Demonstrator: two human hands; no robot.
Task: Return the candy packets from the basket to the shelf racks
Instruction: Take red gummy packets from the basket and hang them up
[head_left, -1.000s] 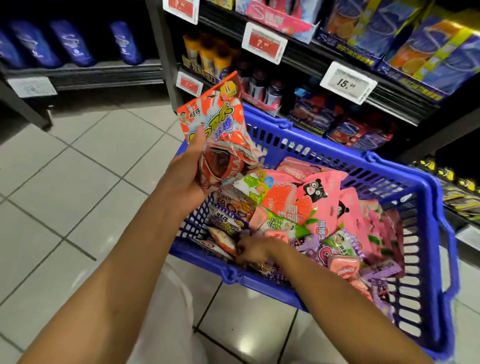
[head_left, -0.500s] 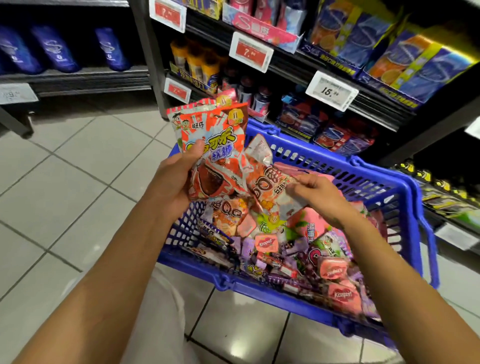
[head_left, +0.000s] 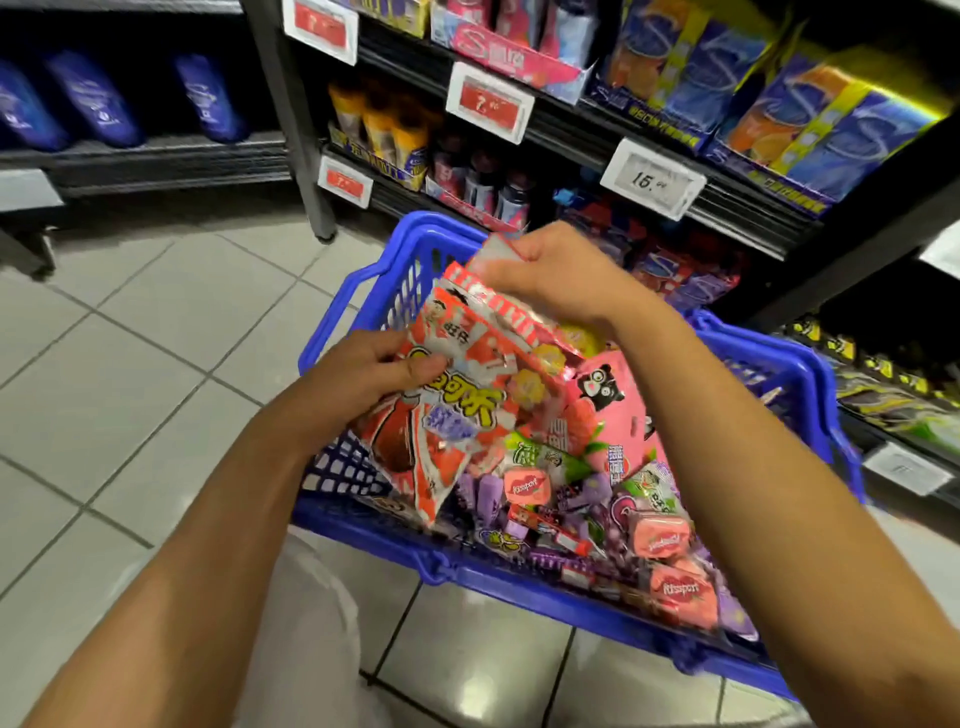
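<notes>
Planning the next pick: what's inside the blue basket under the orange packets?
Under the orange packets: pink packet, purple sweets, in the blue basket. Deeper layers hidden.

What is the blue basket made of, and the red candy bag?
The blue basket looks like hard moulded plastic: smooth rim, grid holes in its walls. The red candy bag seems thin glossy plastic film: it crinkles, shines, and has a see-through window.
</notes>
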